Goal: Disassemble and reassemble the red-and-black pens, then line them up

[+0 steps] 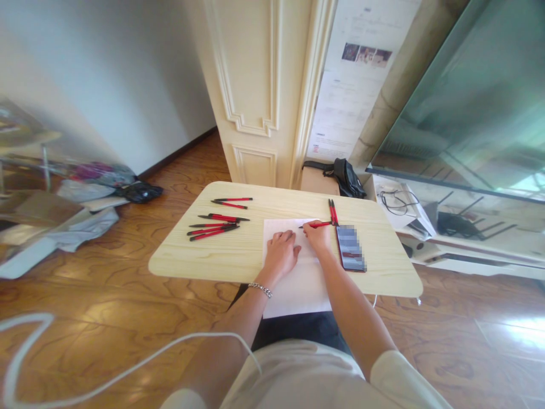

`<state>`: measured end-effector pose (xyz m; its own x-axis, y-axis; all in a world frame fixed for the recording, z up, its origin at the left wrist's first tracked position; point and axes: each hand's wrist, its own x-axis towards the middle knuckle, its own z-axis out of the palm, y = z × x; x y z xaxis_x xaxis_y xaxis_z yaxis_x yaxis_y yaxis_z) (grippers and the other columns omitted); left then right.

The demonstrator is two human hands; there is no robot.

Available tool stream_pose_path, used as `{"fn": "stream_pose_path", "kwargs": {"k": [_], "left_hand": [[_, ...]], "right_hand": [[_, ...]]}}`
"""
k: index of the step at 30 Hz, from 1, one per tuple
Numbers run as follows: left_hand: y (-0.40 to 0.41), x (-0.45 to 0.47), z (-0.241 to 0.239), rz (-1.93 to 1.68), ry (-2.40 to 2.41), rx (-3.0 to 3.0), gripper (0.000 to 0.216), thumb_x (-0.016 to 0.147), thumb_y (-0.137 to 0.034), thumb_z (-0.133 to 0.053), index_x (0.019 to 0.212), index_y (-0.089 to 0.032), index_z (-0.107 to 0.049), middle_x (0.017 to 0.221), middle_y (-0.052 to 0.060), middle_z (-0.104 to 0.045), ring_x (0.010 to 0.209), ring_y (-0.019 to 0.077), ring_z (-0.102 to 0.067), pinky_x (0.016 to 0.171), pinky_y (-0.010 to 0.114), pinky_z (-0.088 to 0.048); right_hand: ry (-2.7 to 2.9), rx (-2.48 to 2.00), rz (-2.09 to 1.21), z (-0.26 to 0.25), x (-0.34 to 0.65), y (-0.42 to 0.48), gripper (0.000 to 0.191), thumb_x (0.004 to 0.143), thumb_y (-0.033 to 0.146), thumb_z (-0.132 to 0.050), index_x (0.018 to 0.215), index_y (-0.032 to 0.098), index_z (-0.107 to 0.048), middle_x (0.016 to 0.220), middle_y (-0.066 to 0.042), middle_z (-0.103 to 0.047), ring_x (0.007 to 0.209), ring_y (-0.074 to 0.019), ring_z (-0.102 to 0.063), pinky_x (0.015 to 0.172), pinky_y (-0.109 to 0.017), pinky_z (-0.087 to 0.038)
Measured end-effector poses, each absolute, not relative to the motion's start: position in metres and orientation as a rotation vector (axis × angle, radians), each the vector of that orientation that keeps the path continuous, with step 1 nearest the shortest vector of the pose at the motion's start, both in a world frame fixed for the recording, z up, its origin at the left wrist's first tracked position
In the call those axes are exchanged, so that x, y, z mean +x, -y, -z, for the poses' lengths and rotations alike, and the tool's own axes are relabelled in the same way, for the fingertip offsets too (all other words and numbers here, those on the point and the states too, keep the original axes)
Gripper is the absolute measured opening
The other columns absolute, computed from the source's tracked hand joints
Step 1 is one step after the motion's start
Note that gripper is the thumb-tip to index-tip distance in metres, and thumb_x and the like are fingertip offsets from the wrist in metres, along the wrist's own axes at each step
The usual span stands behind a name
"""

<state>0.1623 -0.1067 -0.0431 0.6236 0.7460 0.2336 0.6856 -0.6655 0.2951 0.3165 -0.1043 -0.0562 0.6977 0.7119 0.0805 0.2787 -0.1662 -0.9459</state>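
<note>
Right hand (pixel 317 236), center frame, clamps its fingers on a red-and-black pen (pixel 325 224) over white paper (pixel 298 292); left hand (pixel 281 250) rests there, thumb apart.

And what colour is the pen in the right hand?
The pen in the right hand is red and black; the head view shows it best.

The left hand (pixel 281 253) hides part of the white rectangular paper sheet (pixel 293 298), the right hand (pixel 317 237) part of the slim red-and-black pen (pixel 326 224). Pixelation masks most of the dark rectangular phone (pixel 349 248). The white paper wall poster (pixel 336 116) bears illegibly small print. The right edge crops the large glossy screen (pixel 481 108).
</note>
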Motion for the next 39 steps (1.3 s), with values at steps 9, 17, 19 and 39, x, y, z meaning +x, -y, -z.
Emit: {"fn": "stream_pose_path", "kwargs": {"k": [9, 17, 19, 39], "left_hand": [[0.095, 0.163, 0.044, -0.501, -1.174, 2.683, 0.038, 0.088, -0.033, -0.052, 0.125, -0.021, -0.053, 0.135, 0.009, -0.050, 0.119, 0.0288, -0.041, 0.092, 0.044, -0.039], [0.078, 0.169, 0.040, -0.444, -1.167, 2.660, 0.039, 0.086, -0.033, -0.056, 0.123, -0.020, -0.055, 0.133, 0.012, -0.052, 0.122, 0.0292, -0.043, 0.094, 0.044, -0.039], [0.079, 0.169, 0.038, -0.482, -1.149, 2.648, 0.038, 0.086, -0.033, -0.057, 0.122, -0.020, -0.056, 0.130, 0.012, -0.055, 0.121, 0.0280, -0.046, 0.095, 0.042, -0.040], [0.166, 0.141, 0.014, -0.862, -0.902, 1.880, 0.028, 0.085, -0.041, -0.054, 0.099, -0.022, -0.070, 0.094, 0.005, -0.071, 0.075, 0.0177, -0.064, 0.072, 0.030, -0.050]], "right_hand": [[0.447, -1.121, -0.769, 0.037, 0.317, 0.126, 0.024, 0.068, 0.039, -0.068, 0.070, 0.016, -0.062, 0.080, -0.007, -0.067, 0.066, -0.0137, -0.061, 0.057, -0.025, -0.049], [0.432, -0.989, -1.008, 0.007, 0.308, 0.164, 0.045, 0.078, 0.068, -0.048, 0.090, 0.025, -0.056, 0.052, 0.008, -0.040, 0.037, -0.0067, -0.029, 0.036, -0.019, -0.024], [0.417, -0.969, -1.095, 0.003, 0.310, 0.168, 0.063, 0.074, 0.081, -0.030, 0.072, 0.023, -0.052, 0.047, 0.008, -0.031, 0.036, -0.0081, -0.026, 0.036, -0.021, -0.023], [0.453, -0.843, -0.725, -0.024, 0.303, 0.177, 0.030, 0.084, 0.055, -0.053, 0.097, 0.028, -0.054, 0.056, 0.007, -0.044, 0.047, -0.0089, -0.044, 0.049, -0.022, -0.042]]}}
